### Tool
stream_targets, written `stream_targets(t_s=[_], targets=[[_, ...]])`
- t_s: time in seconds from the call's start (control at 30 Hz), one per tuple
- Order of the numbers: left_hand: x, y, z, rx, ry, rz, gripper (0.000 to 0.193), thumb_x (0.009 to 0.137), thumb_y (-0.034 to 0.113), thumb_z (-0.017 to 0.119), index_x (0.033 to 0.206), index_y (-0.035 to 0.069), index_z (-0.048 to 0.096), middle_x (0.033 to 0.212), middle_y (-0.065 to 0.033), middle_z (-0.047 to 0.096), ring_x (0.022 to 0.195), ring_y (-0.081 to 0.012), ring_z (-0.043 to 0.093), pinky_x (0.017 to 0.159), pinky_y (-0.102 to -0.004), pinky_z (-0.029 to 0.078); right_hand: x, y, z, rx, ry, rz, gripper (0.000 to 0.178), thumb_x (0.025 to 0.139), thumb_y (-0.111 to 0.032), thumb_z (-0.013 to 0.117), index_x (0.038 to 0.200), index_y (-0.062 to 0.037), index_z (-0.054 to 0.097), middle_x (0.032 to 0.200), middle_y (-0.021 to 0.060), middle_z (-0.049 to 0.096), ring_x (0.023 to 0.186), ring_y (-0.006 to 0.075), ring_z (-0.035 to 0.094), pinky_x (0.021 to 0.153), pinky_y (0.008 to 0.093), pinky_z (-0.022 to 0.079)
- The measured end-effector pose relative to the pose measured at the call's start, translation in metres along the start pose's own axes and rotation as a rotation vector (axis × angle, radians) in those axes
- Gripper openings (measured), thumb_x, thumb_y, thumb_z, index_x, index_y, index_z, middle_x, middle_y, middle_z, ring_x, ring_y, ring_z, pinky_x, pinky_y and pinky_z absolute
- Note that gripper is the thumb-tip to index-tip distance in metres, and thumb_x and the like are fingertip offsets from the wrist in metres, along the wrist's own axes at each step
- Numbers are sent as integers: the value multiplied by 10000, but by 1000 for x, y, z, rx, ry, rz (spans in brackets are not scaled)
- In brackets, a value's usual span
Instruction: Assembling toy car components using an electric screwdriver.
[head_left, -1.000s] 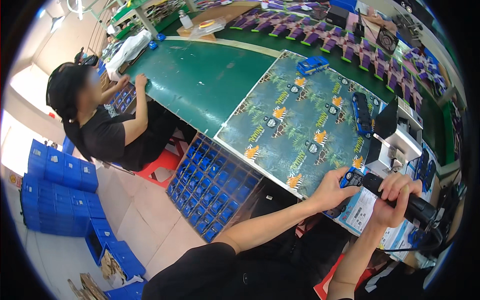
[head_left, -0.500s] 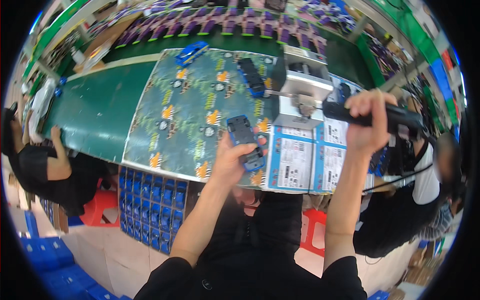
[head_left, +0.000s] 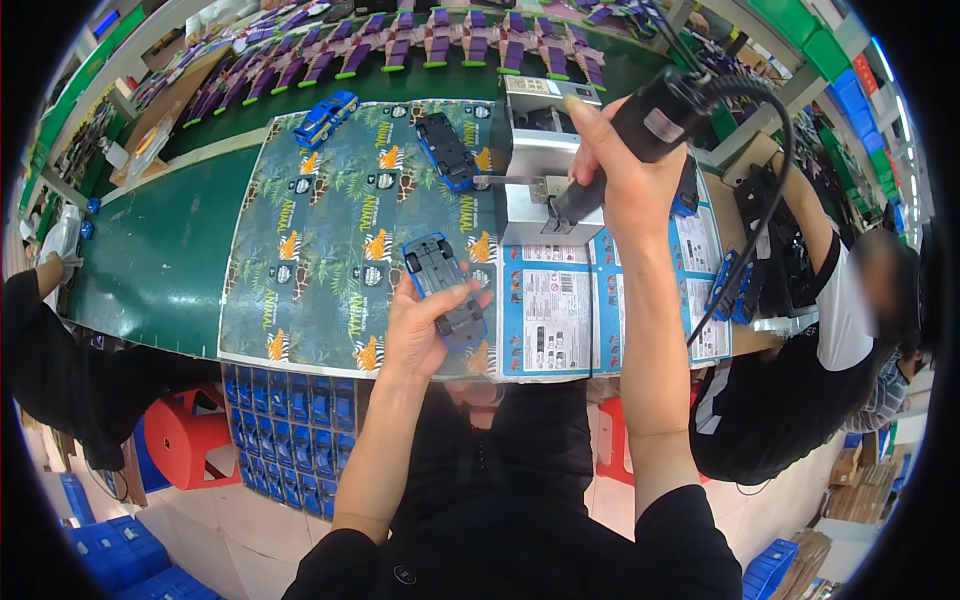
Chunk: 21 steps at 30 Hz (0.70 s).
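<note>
My left hand (head_left: 412, 338) grips a blue toy car (head_left: 434, 268) turned upside down, its black underside facing up, above the patterned sheet. My right hand (head_left: 632, 190) is wrapped round a black corded electric screwdriver (head_left: 655, 118), which is tilted with its tip down at the front of a metal screw feeder box (head_left: 530, 218). Whether the bit holds a screw is too small to tell. A second upturned toy car (head_left: 448, 150) lies left of the feeder. Farther left, another blue toy car (head_left: 326, 118) sits upright on the sheet.
Printed card sheets (head_left: 560, 322) lie under and before the feeder. Purple-and-pink pieces (head_left: 440, 45) line a green belt at the back. Blue cars fill a tray (head_left: 290, 430) below the table edge. Co-workers sit on both sides; the screwdriver's cord (head_left: 785, 150) loops down at the right.
My right hand has swung the screwdriver from nearly level, right of the feeder, to a steeper tilt with its tip at the feeder. The upturned car stays in my left hand. The view has shifted.
</note>
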<state>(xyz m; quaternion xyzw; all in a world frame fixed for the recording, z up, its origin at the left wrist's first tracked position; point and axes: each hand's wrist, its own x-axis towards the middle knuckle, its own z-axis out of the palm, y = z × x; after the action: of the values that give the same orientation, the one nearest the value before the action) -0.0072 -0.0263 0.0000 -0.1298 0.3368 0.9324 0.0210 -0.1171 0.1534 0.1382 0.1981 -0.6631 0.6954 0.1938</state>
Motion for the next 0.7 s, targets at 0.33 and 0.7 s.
stream_targets(t_s=[0.33, 0.7], targets=[[3, 1, -3, -3, -53, 34, 511, 777, -80, 666, 1231, 39, 465, 1129, -124, 610, 955, -253, 666, 789, -439, 603, -98, -31, 13, 633, -245, -7, 209, 906, -229, 573, 944, -50, 472, 634, 36, 465, 501, 142, 451, 505, 307, 440], [4, 3, -4, 51, -45, 46, 496, 765, -86, 661, 1219, 31, 501, 1096, -117, 637, 946, -243, 674, 796, -401, 582, -121, -7, 39, 597, -204, 180, 229, 812, 19, 700, 849, -34, 480, 627, 73, 542, 527, 155, 523, 551, 303, 485]])
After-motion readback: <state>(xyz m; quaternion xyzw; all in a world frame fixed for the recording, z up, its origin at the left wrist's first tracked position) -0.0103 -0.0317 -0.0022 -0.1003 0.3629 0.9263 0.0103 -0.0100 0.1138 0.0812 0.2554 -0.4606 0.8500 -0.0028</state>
